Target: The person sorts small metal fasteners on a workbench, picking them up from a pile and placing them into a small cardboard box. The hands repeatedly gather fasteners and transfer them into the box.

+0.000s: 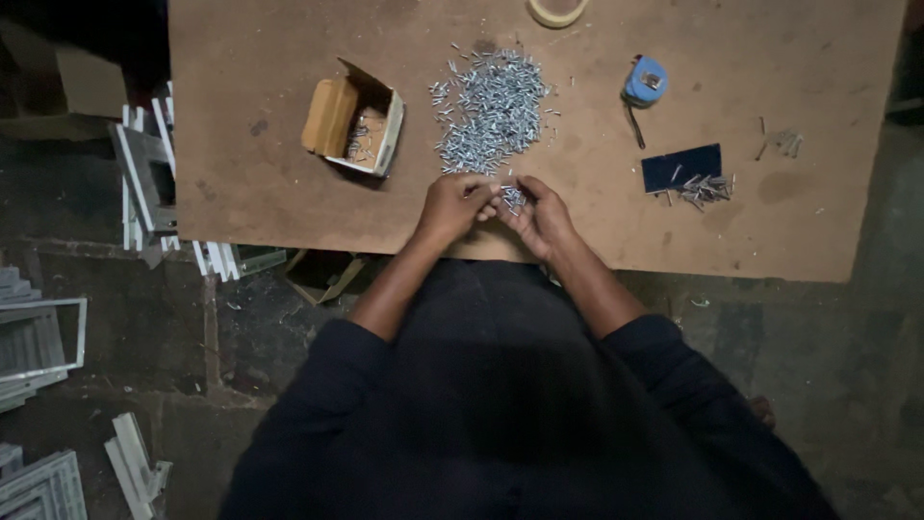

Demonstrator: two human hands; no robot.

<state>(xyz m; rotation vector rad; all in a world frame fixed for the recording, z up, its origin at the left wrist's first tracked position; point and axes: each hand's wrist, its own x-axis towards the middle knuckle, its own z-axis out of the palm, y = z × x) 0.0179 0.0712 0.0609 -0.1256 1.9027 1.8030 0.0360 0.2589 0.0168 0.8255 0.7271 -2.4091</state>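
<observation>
A large heap of small silvery metal screws (493,108) lies on the brown wooden board (269,183). Both hands rest at the heap's near edge, close together. My left hand (450,204) has its fingers curled and its fingertips pinch at a few screws. My right hand (539,214) is cupped, with a small bunch of screws (514,196) held in its fingers. The two hands almost touch over that bunch.
An open cardboard box (354,117) with some screws inside sits left of the heap. A blue tape measure (645,81), a dark flat card (681,166), a small screw pile (705,189) and a tape roll (556,10) lie on the board. Aluminium frames (144,173) lean at left.
</observation>
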